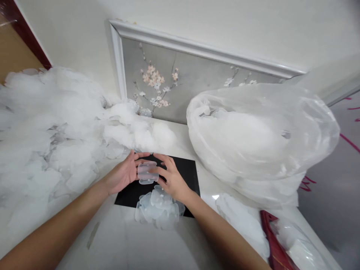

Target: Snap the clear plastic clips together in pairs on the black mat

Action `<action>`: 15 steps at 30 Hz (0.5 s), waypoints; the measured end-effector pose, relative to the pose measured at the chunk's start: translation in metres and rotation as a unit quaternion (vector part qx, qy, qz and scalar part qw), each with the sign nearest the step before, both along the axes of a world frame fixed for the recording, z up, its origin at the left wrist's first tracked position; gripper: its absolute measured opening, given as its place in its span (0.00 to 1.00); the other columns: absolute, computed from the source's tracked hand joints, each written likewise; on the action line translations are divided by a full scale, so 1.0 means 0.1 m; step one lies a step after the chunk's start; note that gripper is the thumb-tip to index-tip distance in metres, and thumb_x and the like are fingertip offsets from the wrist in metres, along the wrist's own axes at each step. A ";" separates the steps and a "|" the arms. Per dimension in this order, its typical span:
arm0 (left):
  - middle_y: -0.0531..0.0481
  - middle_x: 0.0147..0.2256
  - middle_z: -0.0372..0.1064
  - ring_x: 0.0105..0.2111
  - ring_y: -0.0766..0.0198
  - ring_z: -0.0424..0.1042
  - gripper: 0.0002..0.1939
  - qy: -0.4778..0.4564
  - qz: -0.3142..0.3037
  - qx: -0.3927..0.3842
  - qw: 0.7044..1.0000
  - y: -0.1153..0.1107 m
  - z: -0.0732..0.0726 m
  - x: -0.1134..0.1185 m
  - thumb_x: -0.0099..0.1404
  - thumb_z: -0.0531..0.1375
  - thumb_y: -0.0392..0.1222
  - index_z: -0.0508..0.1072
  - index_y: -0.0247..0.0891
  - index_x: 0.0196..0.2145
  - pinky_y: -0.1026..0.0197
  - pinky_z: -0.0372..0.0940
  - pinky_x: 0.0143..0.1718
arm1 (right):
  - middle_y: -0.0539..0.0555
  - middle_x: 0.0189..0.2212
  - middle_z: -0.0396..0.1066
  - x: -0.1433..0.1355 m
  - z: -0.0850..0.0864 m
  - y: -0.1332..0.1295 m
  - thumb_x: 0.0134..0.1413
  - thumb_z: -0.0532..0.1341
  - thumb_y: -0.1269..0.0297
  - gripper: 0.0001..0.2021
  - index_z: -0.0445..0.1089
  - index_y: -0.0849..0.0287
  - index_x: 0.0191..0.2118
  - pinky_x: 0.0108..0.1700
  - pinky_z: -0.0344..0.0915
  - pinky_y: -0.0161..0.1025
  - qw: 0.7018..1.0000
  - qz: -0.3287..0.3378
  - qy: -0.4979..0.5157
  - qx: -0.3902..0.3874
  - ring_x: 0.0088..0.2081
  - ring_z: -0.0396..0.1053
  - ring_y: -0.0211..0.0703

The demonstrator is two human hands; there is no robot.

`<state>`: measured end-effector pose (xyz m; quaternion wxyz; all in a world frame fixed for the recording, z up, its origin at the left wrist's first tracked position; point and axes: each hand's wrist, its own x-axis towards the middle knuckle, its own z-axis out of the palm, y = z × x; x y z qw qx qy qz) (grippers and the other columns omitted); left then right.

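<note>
Both hands meet over a black mat point(188, 170) on a white table. Between them is a small stack of clear plastic pieces point(146, 173), rounded rectangles. My left hand point(125, 174) cups the stack's left side with the palm turned inward. My right hand point(170, 177) presses the stack from the right with its fingers. Just in front of the hands, a loose heap of the same clear plastic pieces point(157, 210) lies across the mat's near edge.
A big pile of clear plastic pieces point(53, 131) covers the table's left side. A large plastic bag point(261, 135), full of them, stands at the right. A framed flower picture point(180, 82) leans on the wall behind. A red object point(274, 243) lies at lower right.
</note>
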<state>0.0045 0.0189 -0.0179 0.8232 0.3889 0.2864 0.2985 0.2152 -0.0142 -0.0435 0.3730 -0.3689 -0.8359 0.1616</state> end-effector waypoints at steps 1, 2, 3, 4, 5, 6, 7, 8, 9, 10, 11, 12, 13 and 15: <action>0.34 0.57 0.57 0.55 0.48 0.62 0.43 0.036 0.005 0.028 0.999 0.02 -0.01 -0.02 0.64 0.53 0.73 0.55 0.35 0.61 0.48 0.63 0.54 | 0.57 0.59 0.58 0.02 0.03 0.00 0.59 0.58 0.70 0.06 0.71 0.58 0.41 0.59 0.58 0.50 0.999 0.002 0.032 -0.019 0.62 0.52 0.51; 0.35 0.55 0.59 0.55 0.49 0.62 0.42 0.090 0.013 0.075 0.993 0.06 -0.02 -0.06 0.64 0.53 0.73 0.56 0.34 0.60 0.48 0.62 0.54 | 0.57 0.54 0.65 0.05 0.07 0.00 0.60 0.59 0.67 0.03 0.70 0.59 0.37 0.59 0.57 0.49 0.995 0.001 0.075 -0.065 0.59 0.57 0.49; 0.36 0.53 0.61 0.54 0.49 0.63 0.39 0.162 0.034 0.138 0.976 0.10 -0.04 -0.11 0.66 0.53 0.71 0.59 0.34 0.58 0.49 0.61 0.55 | 0.56 0.47 0.69 0.08 0.10 0.00 0.60 0.60 0.64 0.05 0.69 0.60 0.35 0.56 0.60 0.47 0.982 0.005 0.125 -0.141 0.54 0.63 0.47; 0.37 0.51 0.63 0.53 0.50 0.63 0.33 0.251 0.065 0.220 0.940 0.16 -0.05 -0.17 0.68 0.53 0.65 0.62 0.33 0.56 0.49 0.60 0.55 | 0.55 0.40 0.71 0.11 0.13 -0.01 0.59 0.61 0.61 0.08 0.67 0.60 0.34 0.51 0.64 0.44 0.956 0.016 0.176 -0.235 0.47 0.68 0.44; 0.39 0.50 0.63 0.52 0.50 0.63 0.26 0.348 0.099 0.304 0.881 0.22 -0.07 -0.25 0.69 0.53 0.57 0.65 0.32 0.53 0.48 0.58 0.55 | 0.54 0.34 0.71 0.14 0.16 -0.01 0.58 0.62 0.59 0.10 0.65 0.61 0.34 0.44 0.66 0.41 0.918 0.032 0.221 -0.328 0.39 0.70 0.41; 0.40 0.49 0.63 0.51 0.50 0.63 0.19 0.447 0.149 0.368 0.801 0.27 -0.08 -0.33 0.67 0.53 0.48 0.68 0.32 0.49 0.48 0.58 0.55 | 0.52 0.30 0.70 0.16 0.18 -0.02 0.57 0.63 0.58 0.12 0.64 0.62 0.34 0.36 0.66 0.37 0.876 0.047 0.259 -0.405 0.32 0.69 0.38; 0.39 0.47 0.63 0.51 0.48 0.61 0.17 0.534 0.162 0.414 0.719 0.33 -0.09 -0.41 0.66 0.53 0.41 0.69 0.30 0.49 0.47 0.55 0.56 | 0.51 0.28 0.69 0.18 0.20 -0.03 0.56 0.63 0.57 0.13 0.64 0.62 0.34 0.31 0.63 0.34 0.840 0.061 0.288 -0.455 0.28 0.67 0.36; 0.37 0.48 0.61 0.50 0.46 0.59 0.18 0.606 0.155 0.431 0.651 0.37 -0.09 -0.48 0.66 0.53 0.39 0.69 0.29 0.51 0.47 0.54 0.56 | 0.51 0.27 0.69 0.19 0.22 -0.03 0.54 0.64 0.58 0.13 0.63 0.62 0.34 0.29 0.62 0.32 0.817 0.070 0.313 -0.480 0.26 0.65 0.34; 0.36 0.48 0.59 0.50 0.43 0.57 0.20 0.657 0.138 0.425 0.607 0.40 -0.10 -0.54 0.66 0.54 0.38 0.69 0.28 0.53 0.45 0.54 0.55 | 0.51 0.27 0.69 0.19 0.22 -0.03 0.52 0.66 0.60 0.13 0.63 0.63 0.33 0.29 0.62 0.32 0.808 0.068 0.334 -0.480 0.25 0.66 0.34; 0.34 0.48 0.58 0.50 0.40 0.56 0.22 0.678 0.126 0.419 0.591 0.43 -0.10 -0.59 0.66 0.56 0.39 0.68 0.26 0.55 0.44 0.54 0.54 | 0.51 0.27 0.70 0.19 0.23 -0.03 0.51 0.66 0.62 0.12 0.63 0.63 0.32 0.31 0.63 0.32 0.811 0.058 0.351 -0.464 0.27 0.67 0.34; 0.32 0.48 0.57 0.49 0.38 0.56 0.23 0.692 0.117 0.408 0.584 0.45 -0.11 -0.63 0.65 0.57 0.40 0.67 0.24 0.56 0.43 0.54 0.54 | 0.52 0.29 0.71 0.18 0.23 -0.03 0.51 0.66 0.64 0.11 0.64 0.63 0.31 0.34 0.64 0.33 0.822 0.046 0.362 -0.436 0.29 0.69 0.35; 0.32 0.48 0.57 0.49 0.37 0.56 0.25 0.695 0.111 0.401 0.586 0.47 -0.12 -0.66 0.65 0.58 0.40 0.67 0.23 0.56 0.43 0.54 0.53 | 0.53 0.31 0.72 0.17 0.23 -0.03 0.51 0.66 0.66 0.09 0.65 0.62 0.30 0.37 0.66 0.34 0.841 0.034 0.363 -0.401 0.33 0.70 0.37; 0.31 0.47 0.57 0.49 0.36 0.56 0.25 0.691 0.111 0.399 0.592 0.49 -0.12 -0.67 0.65 0.59 0.41 0.66 0.22 0.56 0.43 0.54 0.54 | 0.54 0.34 0.73 0.16 0.23 -0.03 0.51 0.65 0.68 0.06 0.66 0.62 0.30 0.41 0.66 0.36 0.863 0.019 0.355 -0.360 0.37 0.72 0.39; 0.31 0.47 0.57 0.51 0.38 0.57 0.26 0.682 0.116 0.396 0.604 0.52 -0.14 -0.69 0.65 0.60 0.41 0.65 0.21 0.56 0.45 0.54 0.55 | 0.56 0.39 0.73 0.15 0.22 -0.02 0.53 0.61 0.73 0.05 0.67 0.62 0.28 0.48 0.66 0.40 0.902 -0.008 0.327 -0.281 0.45 0.72 0.43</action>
